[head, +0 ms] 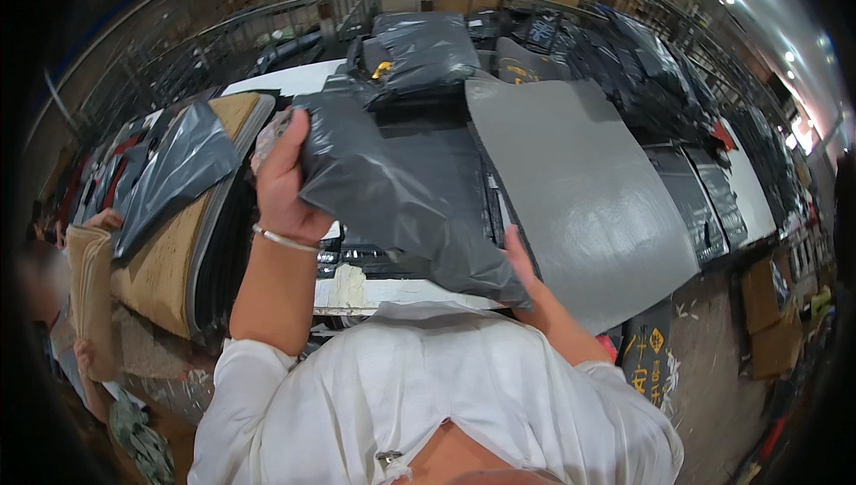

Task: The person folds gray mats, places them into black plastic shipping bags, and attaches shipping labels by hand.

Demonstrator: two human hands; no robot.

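Observation:
My left hand [284,174], with a bracelet at the wrist, grips one end of a dark grey plastic mailing bag [408,197]. A patterned item [269,137] shows behind its fingers. The bag slants down to the right across the front of my body. At its lower end is my right hand [523,271], partly hidden behind the plastic; its grip cannot be made out. A large grey mat [582,191] with a smooth, shiny surface lies on the table just right of that hand. Under the held bag are more dark bags [435,151].
At the left, a co-worker holds a folded beige mat [93,298] beside stacked tan mats [167,271] with a grey bag [187,157] on top. Filled dark bags [428,50] are heaped at the back. Cardboard boxes [772,324] stand on the right.

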